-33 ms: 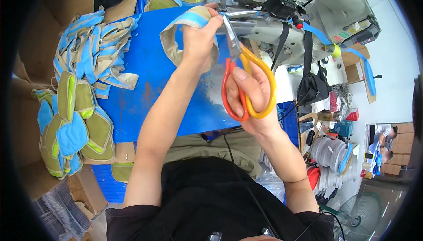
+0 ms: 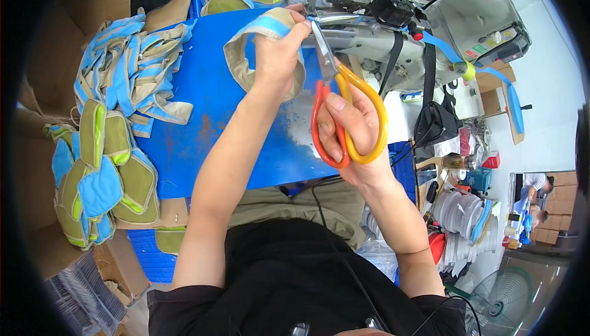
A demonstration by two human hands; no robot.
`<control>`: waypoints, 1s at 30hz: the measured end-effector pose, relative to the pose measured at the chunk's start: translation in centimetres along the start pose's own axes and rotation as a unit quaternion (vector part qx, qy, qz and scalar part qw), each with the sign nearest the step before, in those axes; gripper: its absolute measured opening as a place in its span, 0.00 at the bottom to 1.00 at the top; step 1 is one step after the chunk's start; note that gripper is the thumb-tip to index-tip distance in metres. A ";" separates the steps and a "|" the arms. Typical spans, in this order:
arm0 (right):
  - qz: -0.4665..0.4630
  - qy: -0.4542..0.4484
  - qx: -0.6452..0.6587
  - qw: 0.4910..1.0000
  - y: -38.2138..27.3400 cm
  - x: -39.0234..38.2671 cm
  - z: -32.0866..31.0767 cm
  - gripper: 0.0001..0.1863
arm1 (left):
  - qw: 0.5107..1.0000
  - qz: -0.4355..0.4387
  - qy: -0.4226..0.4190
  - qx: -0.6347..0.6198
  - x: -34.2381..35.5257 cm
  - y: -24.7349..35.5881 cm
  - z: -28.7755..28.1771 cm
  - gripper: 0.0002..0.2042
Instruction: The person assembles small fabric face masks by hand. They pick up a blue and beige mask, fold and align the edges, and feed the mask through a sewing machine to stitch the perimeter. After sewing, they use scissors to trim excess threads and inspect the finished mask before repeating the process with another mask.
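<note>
- The right hand has shifted very slightly toward the person's right.
- The scissors have moved with it: the yellow handle loop and red handle loop both sit a touch farther right.

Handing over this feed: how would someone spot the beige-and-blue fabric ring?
Find the flat blue tabletop. Over its far half, the bare left hand holds the ring, open and round, unlike the beige-and-blue fabric strips heaped at left.

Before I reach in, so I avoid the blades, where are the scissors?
In the head view, the red-and-yellow scissors are right of centre, in the right hand, tips beside the left hand.
</note>
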State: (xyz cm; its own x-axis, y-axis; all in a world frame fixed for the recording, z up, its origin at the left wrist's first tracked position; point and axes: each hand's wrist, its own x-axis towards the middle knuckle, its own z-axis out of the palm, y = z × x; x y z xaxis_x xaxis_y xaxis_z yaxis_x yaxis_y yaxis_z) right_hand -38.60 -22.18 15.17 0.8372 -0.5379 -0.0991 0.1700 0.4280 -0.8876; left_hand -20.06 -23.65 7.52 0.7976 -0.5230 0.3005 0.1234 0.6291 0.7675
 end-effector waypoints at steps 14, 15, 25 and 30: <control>-0.040 0.046 0.100 0.993 1.9 1.1 3.3 0.09 | 0.995 -0.076 0.021 -0.065 0.1 0.3 0.2 0.06; -0.036 0.048 0.117 0.991 1.7 0.8 3.3 0.10 | 0.996 -0.067 0.016 -0.061 0.1 0.4 0.3 0.06; -0.053 0.066 0.093 0.992 2.1 0.3 3.6 0.23 | 0.985 -0.085 -0.005 -0.147 -0.1 0.2 -0.4 0.09; -0.073 0.041 0.051 0.995 3.4 0.4 2.3 0.35 | 0.997 -0.031 -0.013 -0.071 -0.3 0.3 0.2 0.10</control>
State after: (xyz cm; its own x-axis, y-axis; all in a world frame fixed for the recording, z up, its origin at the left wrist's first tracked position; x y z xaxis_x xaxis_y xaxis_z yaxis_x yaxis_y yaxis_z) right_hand -36.54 -19.29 13.17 0.7549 -0.6558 -0.0128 0.3421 0.4103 -0.8453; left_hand -20.35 -23.39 7.76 0.7705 -0.5773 0.2702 0.2568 0.6691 0.6974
